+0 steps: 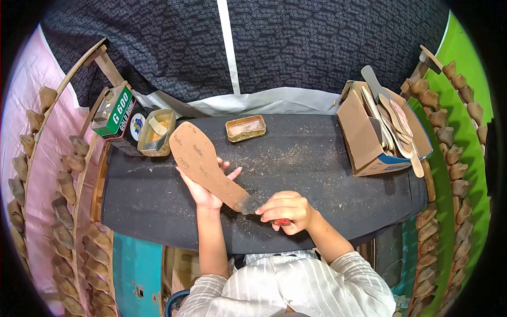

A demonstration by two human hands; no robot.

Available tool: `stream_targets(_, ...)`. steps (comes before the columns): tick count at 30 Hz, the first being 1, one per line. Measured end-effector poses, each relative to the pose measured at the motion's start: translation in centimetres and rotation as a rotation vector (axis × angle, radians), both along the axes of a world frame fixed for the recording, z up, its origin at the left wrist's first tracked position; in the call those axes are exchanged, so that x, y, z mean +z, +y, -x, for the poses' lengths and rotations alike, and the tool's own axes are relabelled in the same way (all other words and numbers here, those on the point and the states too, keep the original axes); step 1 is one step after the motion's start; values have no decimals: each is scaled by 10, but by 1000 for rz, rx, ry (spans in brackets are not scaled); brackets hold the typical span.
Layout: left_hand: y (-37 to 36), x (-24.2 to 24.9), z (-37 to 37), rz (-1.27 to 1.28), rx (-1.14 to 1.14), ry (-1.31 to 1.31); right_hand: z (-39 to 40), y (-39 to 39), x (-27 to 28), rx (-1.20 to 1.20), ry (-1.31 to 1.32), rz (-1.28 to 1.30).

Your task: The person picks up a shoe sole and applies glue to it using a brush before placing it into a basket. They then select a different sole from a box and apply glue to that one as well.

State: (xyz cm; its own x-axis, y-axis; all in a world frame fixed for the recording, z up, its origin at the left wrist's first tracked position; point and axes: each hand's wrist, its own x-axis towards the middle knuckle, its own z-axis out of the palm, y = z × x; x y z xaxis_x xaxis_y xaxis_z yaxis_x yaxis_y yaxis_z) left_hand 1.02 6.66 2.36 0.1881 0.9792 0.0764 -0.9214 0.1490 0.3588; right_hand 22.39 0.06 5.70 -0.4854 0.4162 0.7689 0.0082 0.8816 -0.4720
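A brown insole (203,161) with small printed marks lies tilted across my left hand (203,190), which supports it from below with the fingers showing past its right edge. Its narrow heel end is darkened and points toward my right hand (288,210). The fingers of my right hand are wrapped round a small tool with a red handle (281,222). The tool's tip is close to the dark heel end; whether they touch cannot be made out.
On the dark table (317,185) lie scattered shavings. A small rectangular container (246,128) stands at the back. At the left are a G 600 can (119,116) and a tub (157,132); at the right, a cardboard box (364,137) of insoles. Racks of shoe lasts (63,211) flank both sides.
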Motion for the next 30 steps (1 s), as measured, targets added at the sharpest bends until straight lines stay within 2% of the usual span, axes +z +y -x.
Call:
stream_targets(4, -3, 3, 3, 21, 46, 48, -4, -2, -5, -9, 86, 97)
stream_targets(7, -4, 6, -1, -10, 50, 51, 2, 1, 2, -90, 110, -33)
stream_targets(11, -2, 6, -1, -29, 81, 41, 1, -3, 1, -45, 42, -70)
stream_targets(14, 0, 6, 5, -23, 113, 16, -7, -6, 0, 15, -15, 113)
stream_targets(19, -5, 10, 5, -4, 212, 49, -13, -3, 7, -112, 174, 69)
stream_targets(23, -6, 8, 5, -98, 182, -10, -7, 0, 5, -164, 110, 32)
stream_targets(28, -5, 7, 8, -82, 288, 12, -10, -7, -8, -96, 44, 114)
stream_targets(30, -6, 7, 8, -93, 295, 8, -11, -9, -16, -6, 37, 223)
